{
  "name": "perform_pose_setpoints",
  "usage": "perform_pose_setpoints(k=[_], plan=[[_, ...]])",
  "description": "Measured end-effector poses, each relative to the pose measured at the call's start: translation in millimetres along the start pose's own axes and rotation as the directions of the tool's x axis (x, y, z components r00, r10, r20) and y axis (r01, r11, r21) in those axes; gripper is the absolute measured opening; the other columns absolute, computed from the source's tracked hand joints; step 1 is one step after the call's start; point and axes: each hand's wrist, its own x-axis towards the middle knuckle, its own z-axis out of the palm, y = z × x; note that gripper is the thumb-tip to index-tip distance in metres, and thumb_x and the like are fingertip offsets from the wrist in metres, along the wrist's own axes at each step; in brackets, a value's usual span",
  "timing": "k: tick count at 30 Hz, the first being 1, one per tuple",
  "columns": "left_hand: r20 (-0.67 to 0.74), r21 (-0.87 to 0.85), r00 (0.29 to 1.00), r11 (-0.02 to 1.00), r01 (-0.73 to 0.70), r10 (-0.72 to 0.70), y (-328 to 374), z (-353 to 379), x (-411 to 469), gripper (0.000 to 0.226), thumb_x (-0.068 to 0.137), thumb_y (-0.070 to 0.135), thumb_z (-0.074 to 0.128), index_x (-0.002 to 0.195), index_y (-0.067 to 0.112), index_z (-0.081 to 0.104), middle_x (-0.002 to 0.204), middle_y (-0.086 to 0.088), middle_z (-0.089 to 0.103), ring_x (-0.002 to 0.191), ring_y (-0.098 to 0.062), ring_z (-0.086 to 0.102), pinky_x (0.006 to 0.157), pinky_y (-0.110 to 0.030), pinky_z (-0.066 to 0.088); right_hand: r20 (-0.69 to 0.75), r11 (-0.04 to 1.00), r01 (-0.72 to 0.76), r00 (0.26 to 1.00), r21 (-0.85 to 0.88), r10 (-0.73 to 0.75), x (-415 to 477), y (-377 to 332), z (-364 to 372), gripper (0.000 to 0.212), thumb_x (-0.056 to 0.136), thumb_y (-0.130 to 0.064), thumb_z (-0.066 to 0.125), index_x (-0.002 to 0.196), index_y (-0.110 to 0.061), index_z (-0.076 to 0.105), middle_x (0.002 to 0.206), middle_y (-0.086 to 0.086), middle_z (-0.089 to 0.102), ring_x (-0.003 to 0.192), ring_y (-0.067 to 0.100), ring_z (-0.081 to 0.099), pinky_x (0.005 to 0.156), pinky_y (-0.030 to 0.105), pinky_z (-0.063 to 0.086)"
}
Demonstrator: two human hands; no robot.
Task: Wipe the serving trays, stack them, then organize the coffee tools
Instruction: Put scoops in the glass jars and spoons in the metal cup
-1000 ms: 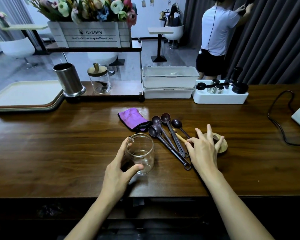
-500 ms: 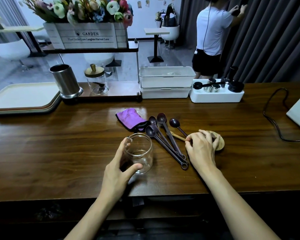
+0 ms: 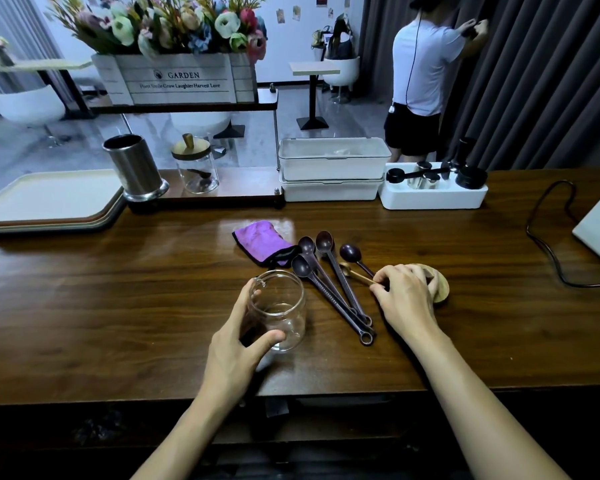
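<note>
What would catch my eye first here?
The left hand grips an empty glass jar at the table's front, while the right hand pinches a gold spoon beside fanned dark measuring spoons. Behind, a flower box marked GARDEN tops a shelf; stacked trays lie far left.

Serving trays (image 3: 49,202): cream over brown, stacked, being supported flat by tabletop (image 3: 118,306) at its 10 o'clock.
Glass jar (image 3: 281,306): clear, lidless, upright, being gripped by left hand (image 3: 236,351) near front edge.
Dark spoons (image 3: 301,266): four, being displayed fanned flat at 2 o'clock of jar, bowls toward 11 o'clock.
Gold spoon (image 3: 357,276): slim, being pinched at handle by right hand (image 3: 404,299), at 3 o'clock of dark ones.
Wooden lid (image 3: 442,289): round, being partly covered by same hand.
Purple cloth (image 3: 262,240): folded, being touched by spoon bowls, at 12 o'clock of jar.
</note>
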Motion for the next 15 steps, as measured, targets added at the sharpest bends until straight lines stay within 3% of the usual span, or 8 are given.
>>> perform_pose_setpoints(k=[4,6,8,9,11,15], plan=[[-0.004,-0.012,1.0,1.0,0.002,-0.002,3,1,0,0.097,0.079,0.017,0.086,0.152,0.052,0.033,0.14,0.024,0.058,0.128,0.014,0.05,0.101,-0.001,0.033,-0.14,0.982,-0.029,0.989,0.189,0.056,3,8,-8,0.005,0.091,-0.034,0.071,0.089,-0.034,0.067,0.096,-0.009,0.066,0.12,0.02,0.053,0.119,0.063,0.006],[-0.005,-0.01,1.0,1.0,0.001,-0.001,4,1,-1,0.097,0.079,0.018,0.086,0.153,0.051,0.033,0.141,0.022,0.058,0.128,0.015,0.05,0.101,-0.001,0.033,-0.151,0.924,-0.023,0.985,0.381,0.087,3,12,-16,0.006,0.09,-0.04,0.068,0.087,-0.036,0.065,0.085,-0.016,0.067,0.103,0.016,0.063,0.116,0.061,0.028],[-0.005,-0.005,1.0,1.0,0.006,-0.006,4,1,-1,0.097,0.078,0.018,0.086,0.154,0.049,0.033,0.14,0.023,0.058,0.126,0.016,0.049,0.1,0.0,0.032,-0.097,0.781,-0.051,0.985,0.622,0.141,2,10,-28,0.006,0.09,-0.039,0.068,0.091,-0.033,0.07,0.08,-0.014,0.071,0.086,0.011,0.067,0.092,0.046,0.056],[-0.006,-0.006,1.0,1.0,0.007,-0.007,4,1,-1,0.097,0.078,0.017,0.086,0.154,0.048,0.033,0.139,0.024,0.058,0.126,0.017,0.049,0.1,0.0,0.032,-0.063,0.706,-0.067,0.986,0.705,0.156,0,6,-34,0.004,0.091,-0.032,0.068,0.093,-0.03,0.072,0.081,-0.012,0.073,0.083,0.01,0.068,0.082,0.035,0.059],[-0.01,-0.013,1.0,1.0,0.006,-0.006,4,1,-1,0.097,0.078,0.015,0.086,0.153,0.048,0.034,0.138,0.027,0.058,0.125,0.018,0.05,0.099,0.0,0.032,-0.054,0.628,-0.05,0.988,0.777,0.145,-2,-2,-46,0.008,0.093,-0.02,0.068,0.096,-0.025,0.074,0.084,-0.008,0.075,0.084,0.008,0.069,0.075,0.021,0.055],[-0.013,-0.01,1.0,1.0,0.001,-0.002,3,1,-1,0.097,0.078,0.014,0.086,0.151,0.051,0.034,0.133,0.038,0.056,0.125,0.017,0.05,0.099,0.0,0.032,-0.054,0.572,-0.002,0.995,0.821,0.081,-3,-15,-60,0.014,0.095,-0.014,0.065,0.105,-0.021,0.074,0.09,-0.004,0.076,0.085,0.002,0.069,0.074,0.021,0.052]])
